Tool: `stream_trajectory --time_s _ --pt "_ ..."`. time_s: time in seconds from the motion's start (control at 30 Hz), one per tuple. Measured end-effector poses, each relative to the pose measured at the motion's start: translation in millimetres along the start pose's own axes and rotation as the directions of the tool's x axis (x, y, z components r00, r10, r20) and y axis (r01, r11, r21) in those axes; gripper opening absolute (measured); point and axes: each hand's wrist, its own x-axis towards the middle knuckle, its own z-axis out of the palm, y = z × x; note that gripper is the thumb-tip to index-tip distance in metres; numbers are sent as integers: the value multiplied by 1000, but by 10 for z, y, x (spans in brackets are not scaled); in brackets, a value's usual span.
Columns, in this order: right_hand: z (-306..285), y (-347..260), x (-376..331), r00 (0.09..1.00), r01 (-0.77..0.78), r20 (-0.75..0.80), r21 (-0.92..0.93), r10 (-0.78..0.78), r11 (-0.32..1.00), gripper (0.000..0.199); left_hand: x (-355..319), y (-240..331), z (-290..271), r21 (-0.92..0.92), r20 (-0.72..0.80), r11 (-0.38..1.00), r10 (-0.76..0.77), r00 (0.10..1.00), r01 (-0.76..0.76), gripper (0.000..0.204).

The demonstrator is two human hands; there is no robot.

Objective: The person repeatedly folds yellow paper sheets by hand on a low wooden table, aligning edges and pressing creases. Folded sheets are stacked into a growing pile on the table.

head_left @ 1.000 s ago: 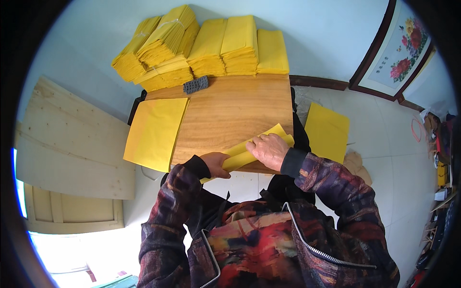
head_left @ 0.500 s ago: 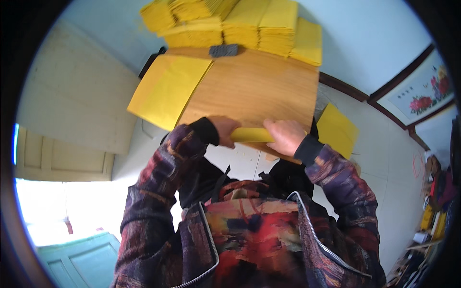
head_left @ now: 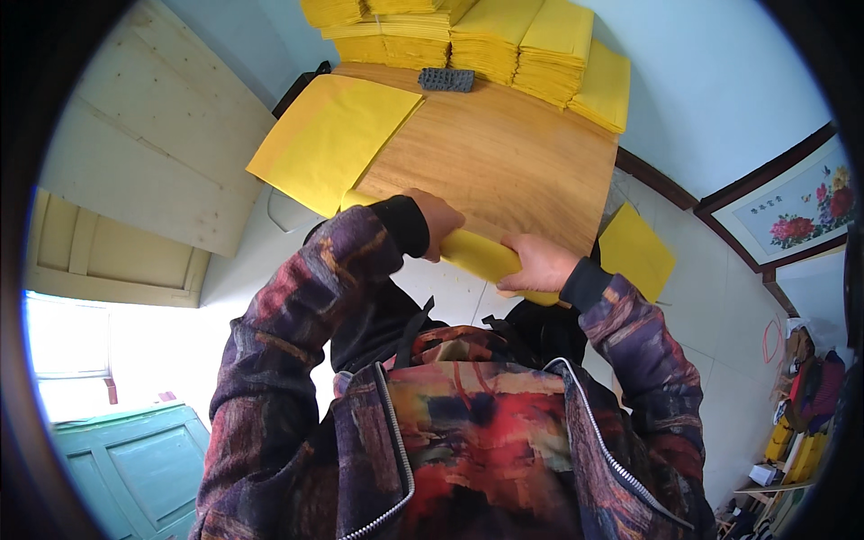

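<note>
At the table's near edge, both my hands grip a yellow sheet of paper (head_left: 479, 255) that is bent over into a rounded strip. My left hand (head_left: 436, 222) is closed around its upper left part. Lower on the right, my right hand (head_left: 542, 263) pinches it, thumb toward the left hand. The strip slants down to the right, and part of it is hidden by the hands. A flat pile of yellow paper (head_left: 333, 135) lies on the left of the wooden table (head_left: 504, 162), close to my left hand.
Tall stacks of folded yellow paper (head_left: 486, 40) line the table's back edge. In front of them lies a dark grey textured block (head_left: 446, 80). More yellow paper (head_left: 637, 252) sits beyond the table's right side. A pale board (head_left: 153, 126) leans at the left; a framed flower picture (head_left: 801, 207) stands at right.
The yellow paper has gone from nearly level to slanting down to the right, and more of it shows. My left hand has risen slightly and my right hand has shifted slightly down. The view has shifted.
</note>
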Motion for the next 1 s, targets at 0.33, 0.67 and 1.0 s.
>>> stream_trajectory --time_s 0.33,0.67,1.0 --pt "91 -62 -46 996 20 -82 -23 -21 1000 53 -1 -79 2 -131 82 991 12 997 -1 32" --pt "118 217 -42 976 129 -217 585 1 800 56 -278 -11 222 -128 -859 984 -174 481 128 54" --pt "113 -76 -91 992 121 -120 819 -39 560 55 64 195 683 -676 -584 -456 -149 798 -579 52"
